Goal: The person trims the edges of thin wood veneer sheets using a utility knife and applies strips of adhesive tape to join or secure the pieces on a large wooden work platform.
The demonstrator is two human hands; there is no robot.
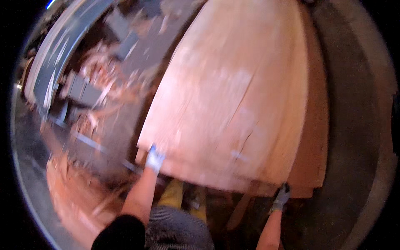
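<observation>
A large, thin sheet of reddish wood veneer [225, 96] stretches away from me, with thin dark cracks running along its grain. It lies over more wood sheets [316, 125], whose edges show at the right and along the near side. My left hand [154, 160], in a white glove with blue fingertips, is closed on the sheet's near left corner. At the near right corner, my right hand [281, 198], in a greyish glove with dark fingertips, grips the edge. The fingers under the edge are hidden, and motion blurs both hands.
Torn veneer scraps [102, 75] litter the left side, beside a long metal rail [62, 54]. A heap of reddish veneer pieces [68, 191] lies at the lower left. Dark floor [354, 125] runs along the right of the stack. Yellow footwear [171, 195] shows below the near edge.
</observation>
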